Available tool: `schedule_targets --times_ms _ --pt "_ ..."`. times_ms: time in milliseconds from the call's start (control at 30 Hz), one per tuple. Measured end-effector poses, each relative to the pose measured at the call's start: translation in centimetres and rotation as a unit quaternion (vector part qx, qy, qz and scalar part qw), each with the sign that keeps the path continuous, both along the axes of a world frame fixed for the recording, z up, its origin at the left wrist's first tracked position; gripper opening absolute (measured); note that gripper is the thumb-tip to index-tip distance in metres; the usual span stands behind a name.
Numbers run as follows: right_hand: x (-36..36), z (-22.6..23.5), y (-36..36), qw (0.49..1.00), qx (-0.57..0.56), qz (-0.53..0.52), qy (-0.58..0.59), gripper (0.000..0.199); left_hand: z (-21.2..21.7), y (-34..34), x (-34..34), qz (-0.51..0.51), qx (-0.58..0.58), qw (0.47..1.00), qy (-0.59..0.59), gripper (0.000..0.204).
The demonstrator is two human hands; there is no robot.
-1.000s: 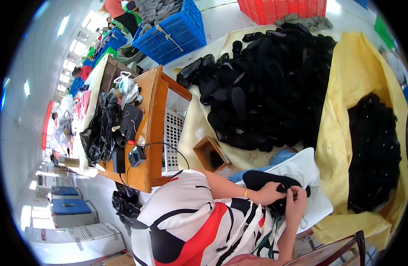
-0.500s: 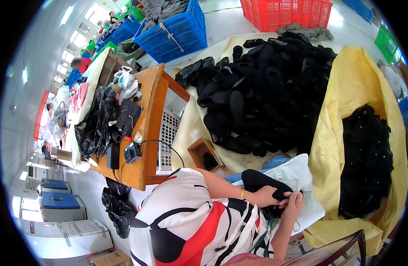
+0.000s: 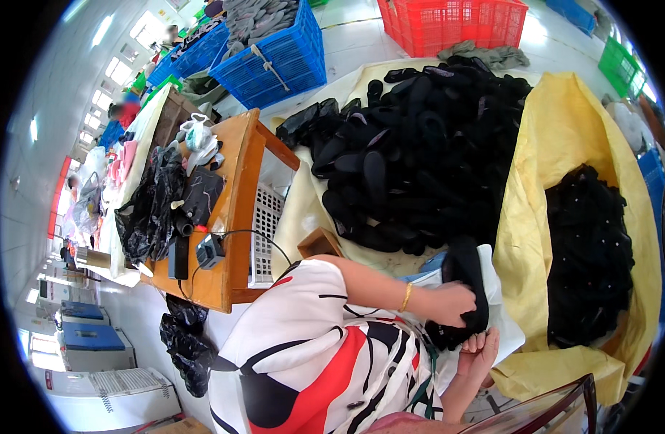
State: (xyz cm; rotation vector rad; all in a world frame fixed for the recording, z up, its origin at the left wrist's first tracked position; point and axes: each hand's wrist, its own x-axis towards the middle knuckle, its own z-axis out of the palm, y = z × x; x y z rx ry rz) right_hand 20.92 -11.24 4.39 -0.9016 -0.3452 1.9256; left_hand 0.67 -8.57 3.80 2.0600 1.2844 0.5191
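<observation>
In the head view, the black, elongated, shoe-shaped fabric piece (image 3: 465, 271) is above the white cloth (image 3: 503, 322) across the lap. The left hand (image 3: 452, 304) curls against its side; whether those fingers are clamped on it, I cannot tell. The right hand (image 3: 479, 351), fingers bent, is at its near end; its grip is unclear too. The two hands are near each other but apart. Judging by this hold, the left hand should steady the piece so the right fingers can work its edge without twisting the fabric.

Beyond, the yellow fabric sack (image 3: 528, 166) holds black pieces with small pale spots (image 3: 589, 260). The blue plastic crate (image 3: 301, 70) is heaped with flat grey pieces (image 3: 260, 25). The red plastic crate (image 3: 455, 32)'s contents are hidden. The small brown wooden box (image 3: 320, 243) is partly behind the left forearm.
</observation>
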Motion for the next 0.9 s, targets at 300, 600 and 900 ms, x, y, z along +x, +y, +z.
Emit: schedule_targets --times_ms 300,600,900 --pt "19.9 -8.9 -0.5 0.93 -0.058 -0.363 0.009 0.016 -0.4 5.7 2.9 -0.252 0.004 0.959 0.131 0.038" --pt "27.0 -9.5 -2.7 0.773 -0.073 -0.397 -0.488 0.015 -0.9 5.2 4.6 -0.345 -0.052 0.92 0.177 0.042" --pt "9.7 -5.8 -4.6 0.868 0.084 -0.025 -0.489 0.02 -2.7 4.8 6.8 -0.413 -0.06 0.891 0.176 0.045"
